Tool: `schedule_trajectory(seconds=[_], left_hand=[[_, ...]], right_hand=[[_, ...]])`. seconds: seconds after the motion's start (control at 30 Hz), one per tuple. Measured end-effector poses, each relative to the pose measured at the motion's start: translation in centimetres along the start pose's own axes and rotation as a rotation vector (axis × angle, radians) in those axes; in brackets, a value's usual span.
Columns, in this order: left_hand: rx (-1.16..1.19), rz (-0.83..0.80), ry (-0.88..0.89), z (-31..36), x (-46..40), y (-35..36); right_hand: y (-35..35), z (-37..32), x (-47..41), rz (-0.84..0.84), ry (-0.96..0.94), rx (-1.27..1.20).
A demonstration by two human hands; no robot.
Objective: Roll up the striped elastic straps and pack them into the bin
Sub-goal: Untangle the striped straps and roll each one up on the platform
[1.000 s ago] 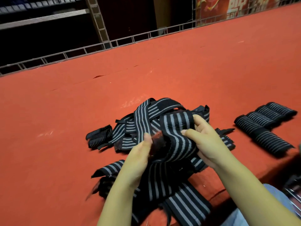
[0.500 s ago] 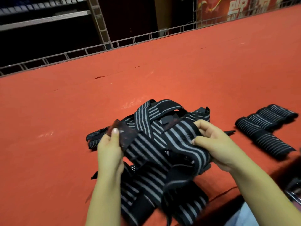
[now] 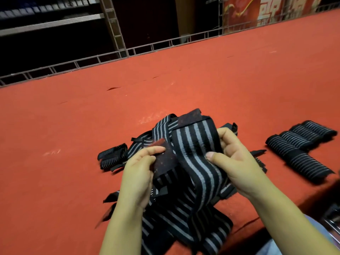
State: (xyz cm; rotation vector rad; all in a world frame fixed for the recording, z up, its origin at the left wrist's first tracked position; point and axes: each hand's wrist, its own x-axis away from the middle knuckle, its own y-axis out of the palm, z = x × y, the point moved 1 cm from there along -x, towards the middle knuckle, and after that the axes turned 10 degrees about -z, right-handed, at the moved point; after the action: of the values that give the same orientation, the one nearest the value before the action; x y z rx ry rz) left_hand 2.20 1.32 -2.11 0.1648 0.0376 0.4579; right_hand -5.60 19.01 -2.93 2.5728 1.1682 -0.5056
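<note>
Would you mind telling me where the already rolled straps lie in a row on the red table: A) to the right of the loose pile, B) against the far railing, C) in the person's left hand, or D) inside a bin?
A: the row of rolled straps lies on the red table to the right of the loose pile, apart from both hands, and no bin is in view.

head cam | worn, looks forward-down | close over red table (image 3: 73, 144) | single view
</note>
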Motion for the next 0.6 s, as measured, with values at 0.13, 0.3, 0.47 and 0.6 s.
schedule_trajectory(seconds=[0.13, 0.3, 0.47, 0.6], left_hand=[[0.131, -0.202, 0.024, 1.3, 1.2, 1.0], [-0.114, -0.084, 0.137, 1.5, 1.5, 1.5], [-0.303, -0.146, 0.210, 1.4, 2.1, 2.1], [-0.398, -0.213, 0.203, 0.9, 2.4, 2.8]], right_hand=[[0.7, 0.5, 0.3, -0.115, 0.033, 0.140], [0.6, 0.6, 0.7, -0.121, 0.074, 0.276], [0.4, -0.3, -0.2, 0.039, 0.104, 0.204], [0.7, -0.6, -1.4, 0.168, 0.006, 0.195]])
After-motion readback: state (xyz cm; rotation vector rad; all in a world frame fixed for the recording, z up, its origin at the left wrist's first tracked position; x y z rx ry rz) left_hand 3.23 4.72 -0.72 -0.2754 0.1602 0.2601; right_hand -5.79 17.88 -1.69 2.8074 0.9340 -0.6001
